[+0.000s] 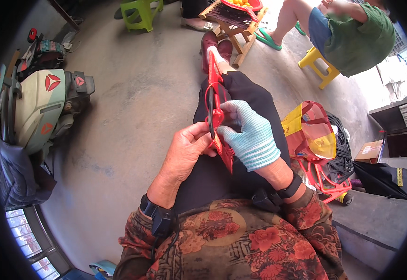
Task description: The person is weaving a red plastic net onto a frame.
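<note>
Reference landmark for all positions: black trousers (208,179) of the seated wearer.

Workpiece: red item (217,116), long and narrow, with a black strip along its left side. Located over the trousers, near their centreline; tapered lower end toward the trouser waist, upper end toward the trouser cuffs. Supported in both hands. Exact kind: cannot tell.

Left hand (182,151): bare, over the left part of the trousers. Thumb and forefinger pressed together, pinching the red item near its middle. Remaining fingers bent inward, partly hidden.

Right hand (252,133): in a light-blue ribbed glove (260,147), over the right part of the trousers. Thumb and forefinger spread, tips against the red item; other fingers curled. Tightness of grip: cannot tell.

Right of the trousers, near: red-and-yellow bag (311,133), black cord bundle (341,156), red trolley frame (335,190).

Farther right of the trousers: cardboard box (369,151), black pouch (381,179).

Left of the trousers, well apart: pale scooter (42,107).

Just beyond the trouser cuffs: maroon shoes (207,46).

Farther beyond the trousers: wooden stand (247,44) with red basin (255,10) of orange round items.

Beyond and left of the trousers: green stool (138,11).

Beyond and right of the trousers: yellow stool (319,67), seated person (357,46) in a green top.
</note>
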`<state>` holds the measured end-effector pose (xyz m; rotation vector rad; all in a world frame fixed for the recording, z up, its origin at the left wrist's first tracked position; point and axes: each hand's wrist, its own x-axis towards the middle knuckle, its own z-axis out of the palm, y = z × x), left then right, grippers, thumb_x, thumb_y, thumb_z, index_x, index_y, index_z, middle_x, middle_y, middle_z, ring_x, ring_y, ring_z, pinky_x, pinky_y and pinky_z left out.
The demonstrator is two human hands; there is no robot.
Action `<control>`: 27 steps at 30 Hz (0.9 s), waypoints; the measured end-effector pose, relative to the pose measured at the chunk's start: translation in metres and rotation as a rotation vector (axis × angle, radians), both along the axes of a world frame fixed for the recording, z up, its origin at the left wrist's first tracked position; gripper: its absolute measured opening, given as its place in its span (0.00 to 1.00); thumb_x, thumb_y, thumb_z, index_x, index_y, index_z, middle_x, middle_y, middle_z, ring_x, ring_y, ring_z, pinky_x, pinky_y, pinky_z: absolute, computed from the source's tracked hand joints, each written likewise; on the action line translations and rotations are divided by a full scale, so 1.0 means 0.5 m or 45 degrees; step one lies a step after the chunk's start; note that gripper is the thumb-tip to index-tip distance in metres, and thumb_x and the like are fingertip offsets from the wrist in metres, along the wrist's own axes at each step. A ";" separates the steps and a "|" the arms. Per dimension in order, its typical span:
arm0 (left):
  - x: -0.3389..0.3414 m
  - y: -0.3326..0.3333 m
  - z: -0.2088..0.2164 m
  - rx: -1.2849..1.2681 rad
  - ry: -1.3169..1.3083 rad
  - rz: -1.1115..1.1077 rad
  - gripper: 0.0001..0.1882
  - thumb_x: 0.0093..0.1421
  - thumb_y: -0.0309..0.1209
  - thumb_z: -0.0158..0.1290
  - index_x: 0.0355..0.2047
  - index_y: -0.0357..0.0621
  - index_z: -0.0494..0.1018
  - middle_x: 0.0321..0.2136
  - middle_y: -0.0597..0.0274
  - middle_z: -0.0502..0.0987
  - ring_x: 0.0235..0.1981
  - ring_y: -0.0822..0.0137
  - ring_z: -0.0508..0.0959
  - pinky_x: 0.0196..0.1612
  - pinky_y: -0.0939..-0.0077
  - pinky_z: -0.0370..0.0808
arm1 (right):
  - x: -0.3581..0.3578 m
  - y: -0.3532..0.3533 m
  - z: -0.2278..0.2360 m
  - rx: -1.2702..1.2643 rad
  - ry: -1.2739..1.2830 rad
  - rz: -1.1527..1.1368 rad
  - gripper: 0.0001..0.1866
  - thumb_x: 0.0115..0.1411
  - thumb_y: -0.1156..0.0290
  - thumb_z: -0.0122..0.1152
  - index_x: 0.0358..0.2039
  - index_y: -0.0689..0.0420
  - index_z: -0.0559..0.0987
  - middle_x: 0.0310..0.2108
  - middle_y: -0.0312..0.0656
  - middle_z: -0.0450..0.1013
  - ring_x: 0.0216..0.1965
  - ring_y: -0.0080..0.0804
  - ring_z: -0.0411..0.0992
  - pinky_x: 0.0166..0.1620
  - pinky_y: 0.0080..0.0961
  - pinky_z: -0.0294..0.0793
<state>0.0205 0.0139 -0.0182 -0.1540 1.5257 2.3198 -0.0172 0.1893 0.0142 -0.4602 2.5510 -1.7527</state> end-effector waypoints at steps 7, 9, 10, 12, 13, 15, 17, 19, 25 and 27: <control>0.020 -0.106 0.091 0.323 -0.049 0.456 0.15 0.71 0.39 0.48 0.52 0.44 0.69 0.39 0.59 0.78 0.30 0.74 0.76 0.29 0.79 0.77 | -0.019 0.030 0.050 0.098 0.137 -0.228 0.34 0.49 0.64 0.76 0.54 0.63 0.73 0.42 0.48 0.77 0.39 0.35 0.78 0.43 0.27 0.79; 0.051 -0.162 0.151 0.530 0.076 0.460 0.13 0.72 0.39 0.47 0.50 0.45 0.69 0.35 0.63 0.75 0.28 0.75 0.73 0.29 0.74 0.75 | -0.022 0.035 0.084 0.188 0.509 -0.169 0.38 0.46 0.62 0.77 0.56 0.62 0.72 0.49 0.51 0.74 0.47 0.44 0.76 0.52 0.33 0.76; 0.075 -0.185 0.187 0.632 0.233 0.348 0.13 0.72 0.39 0.47 0.48 0.46 0.69 0.34 0.65 0.73 0.27 0.75 0.71 0.29 0.71 0.74 | -0.029 0.024 0.100 0.299 0.633 -0.056 0.43 0.43 0.57 0.78 0.58 0.61 0.71 0.52 0.52 0.73 0.53 0.48 0.73 0.57 0.36 0.72; 0.106 -0.231 0.260 0.904 0.526 0.036 0.08 0.72 0.36 0.45 0.38 0.47 0.65 0.29 0.63 0.71 0.24 0.69 0.68 0.26 0.68 0.71 | -0.027 -0.013 0.130 0.510 0.888 0.089 0.49 0.36 0.52 0.80 0.59 0.59 0.71 0.57 0.50 0.70 0.62 0.54 0.64 0.65 0.44 0.62; 0.115 -0.257 0.301 1.012 0.547 -0.248 0.09 0.72 0.34 0.44 0.33 0.47 0.62 0.25 0.60 0.72 0.24 0.67 0.68 0.23 0.70 0.70 | -0.019 -0.035 0.140 0.544 0.899 0.232 0.41 0.39 0.55 0.78 0.54 0.58 0.76 0.58 0.48 0.69 0.61 0.54 0.64 0.65 0.47 0.60; 0.155 -0.277 0.349 1.188 0.748 -0.086 0.10 0.73 0.35 0.43 0.34 0.47 0.62 0.25 0.62 0.69 0.28 0.67 0.67 0.29 0.65 0.70 | -0.019 -0.058 0.159 0.711 0.848 0.655 0.26 0.44 0.59 0.76 0.42 0.59 0.81 0.55 0.46 0.72 0.60 0.52 0.66 0.65 0.46 0.61; 0.167 -0.309 0.373 1.029 0.730 0.250 0.08 0.73 0.34 0.42 0.35 0.45 0.62 0.28 0.66 0.64 0.31 0.68 0.64 0.33 0.70 0.69 | -0.012 -0.040 0.167 0.075 0.403 0.862 0.10 0.53 0.68 0.69 0.32 0.60 0.81 0.41 0.45 0.78 0.47 0.44 0.75 0.55 0.42 0.70; 0.149 -0.322 0.347 0.801 0.544 0.379 0.08 0.73 0.35 0.44 0.43 0.44 0.65 0.30 0.66 0.61 0.33 0.70 0.63 0.39 0.73 0.68 | 0.015 0.035 0.178 -0.344 -0.311 0.902 0.05 0.60 0.72 0.63 0.35 0.59 0.81 0.35 0.45 0.78 0.39 0.37 0.78 0.47 0.34 0.76; 0.093 -0.131 0.116 -0.189 0.079 0.321 0.17 0.65 0.33 0.56 0.49 0.36 0.70 0.24 0.73 0.69 0.24 0.80 0.70 0.29 0.82 0.71 | 0.108 0.126 0.114 -1.039 -0.770 0.680 0.07 0.61 0.77 0.63 0.38 0.66 0.80 0.35 0.47 0.78 0.34 0.34 0.79 0.41 0.30 0.79; 0.075 -0.051 0.079 -0.349 0.038 0.187 0.19 0.57 0.27 0.62 0.48 0.37 0.71 0.24 0.75 0.71 0.21 0.81 0.71 0.27 0.85 0.70 | 0.128 0.131 0.111 -1.041 -0.821 0.678 0.07 0.61 0.77 0.65 0.38 0.66 0.81 0.34 0.46 0.79 0.35 0.32 0.79 0.39 0.26 0.79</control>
